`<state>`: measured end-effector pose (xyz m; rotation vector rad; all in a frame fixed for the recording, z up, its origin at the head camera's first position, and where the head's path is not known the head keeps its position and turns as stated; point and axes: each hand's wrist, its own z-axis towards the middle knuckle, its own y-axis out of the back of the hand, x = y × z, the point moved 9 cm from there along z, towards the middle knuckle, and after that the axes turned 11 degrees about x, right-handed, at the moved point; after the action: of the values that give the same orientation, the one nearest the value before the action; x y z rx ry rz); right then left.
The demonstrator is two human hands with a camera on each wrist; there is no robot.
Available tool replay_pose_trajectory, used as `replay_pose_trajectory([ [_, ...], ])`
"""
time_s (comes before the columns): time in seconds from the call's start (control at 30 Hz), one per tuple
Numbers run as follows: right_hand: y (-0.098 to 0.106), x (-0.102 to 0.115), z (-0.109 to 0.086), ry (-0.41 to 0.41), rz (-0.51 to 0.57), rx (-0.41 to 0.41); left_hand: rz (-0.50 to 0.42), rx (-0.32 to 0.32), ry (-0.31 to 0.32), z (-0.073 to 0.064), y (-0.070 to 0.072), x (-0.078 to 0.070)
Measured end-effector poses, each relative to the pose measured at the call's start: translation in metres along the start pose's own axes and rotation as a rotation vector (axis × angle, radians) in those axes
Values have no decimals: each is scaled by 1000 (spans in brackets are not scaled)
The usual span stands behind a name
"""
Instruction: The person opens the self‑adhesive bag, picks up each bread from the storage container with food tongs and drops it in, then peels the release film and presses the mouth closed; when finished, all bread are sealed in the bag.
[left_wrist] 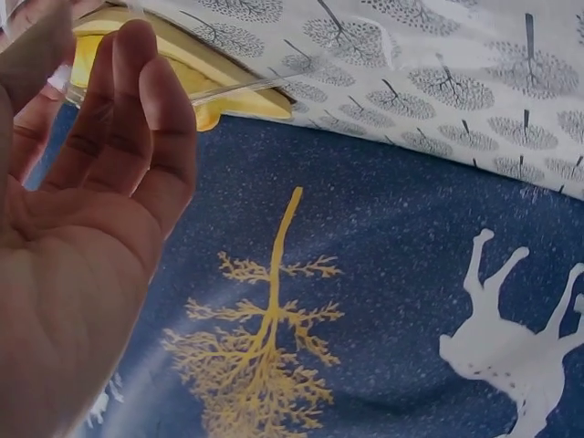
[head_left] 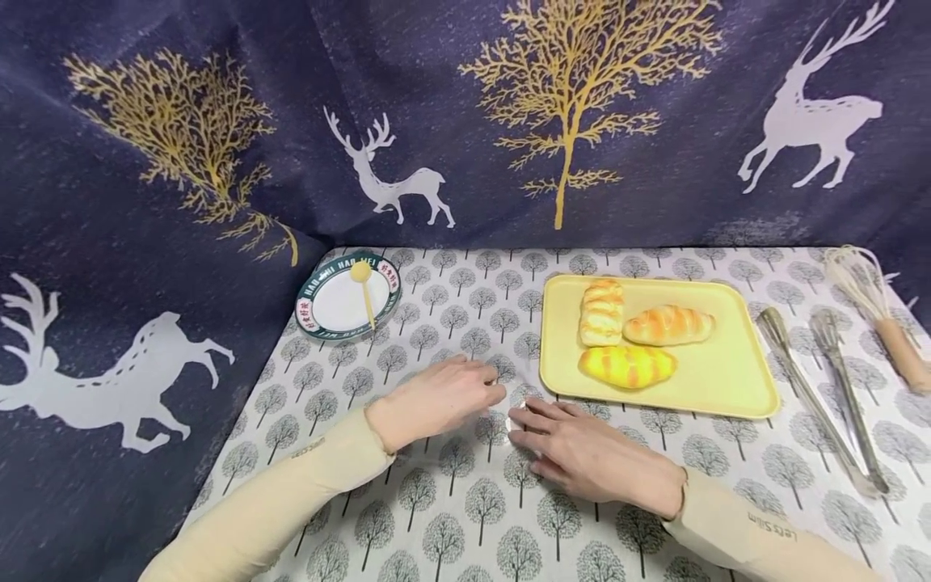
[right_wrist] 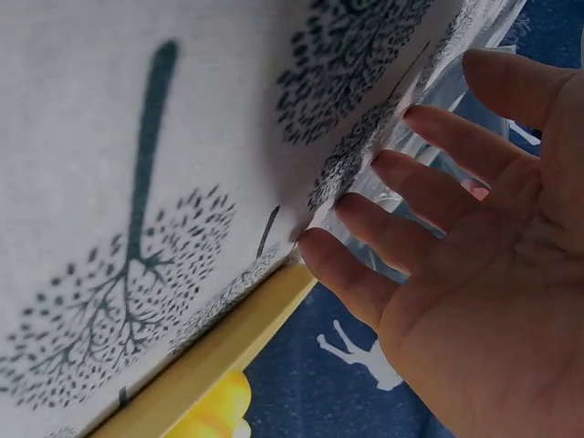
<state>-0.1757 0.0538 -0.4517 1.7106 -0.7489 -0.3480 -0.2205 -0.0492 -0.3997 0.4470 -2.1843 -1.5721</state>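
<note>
My left hand (head_left: 440, 400) is held low over the middle of the table, its fingers bent. In the left wrist view, clear plastic film (left_wrist: 242, 88) stretches past its fingertips; I cannot tell whether thumb and forefinger pinch it. The right hand (head_left: 582, 449) lies palm down opposite, fingers spread and nearly straight. Its fingertips are right at the tablecloth, beside a crumpled piece of the clear plastic (right_wrist: 438, 151). Only pale glints of that plastic show between the hands in the head view. The plastic's full shape does not show.
A yellow tray (head_left: 716, 376) beyond the right hand bears three breads. Two metal tongs (head_left: 807, 384) (head_left: 851, 404) and a whisk (head_left: 890, 319) lie at the right. Back left is a green-rimmed plate (head_left: 309, 283) with a wooden spoon (head_left: 365, 291). A dark curtain (head_left: 473, 186) borders the table.
</note>
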Motion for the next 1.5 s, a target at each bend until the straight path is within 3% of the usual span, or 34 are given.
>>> replay_pose_trajectory([
  [0.17, -7, 1, -1, -18, 9, 51, -159, -25, -4, -2, -5, 4],
  [0.3, -7, 6, -1, -5, -55, 46, -168, -83, 4, -8, -9, 3],
  [0.4, 5, 9, -12, 33, -107, -90, -150, -136, 1, -8, -8, 2],
  [0.57, 33, -2, -50, 3, -113, -431, -123, -235, -13, -8, -2, 2],
  [0.7, 35, -19, -70, -92, -27, -518, -153, -269, 2, -25, -9, -1],
  [0.83, 29, -40, -80, -210, 84, -515, -167, -245, 55, -43, -19, -2],
  [0.93, 27, -69, -97, -359, 192, -500, -139, -250, 75, -45, -19, 0],
  [1.1, 16, -137, -150, -620, 296, -476, -127, -254, 64, -35, -15, 3],
  [1.27, -7, -201, -214, -835, 288, -400, -125, -262, 31, -20, -10, 5],
  [1.37, -15, -225, -246, -913, 270, -361, -113, -265, 14, -11, -5, 6],
  [1.5, -25, -247, -271, -952, 299, -301, -98, -263, 7, 0, 1, 7],
])
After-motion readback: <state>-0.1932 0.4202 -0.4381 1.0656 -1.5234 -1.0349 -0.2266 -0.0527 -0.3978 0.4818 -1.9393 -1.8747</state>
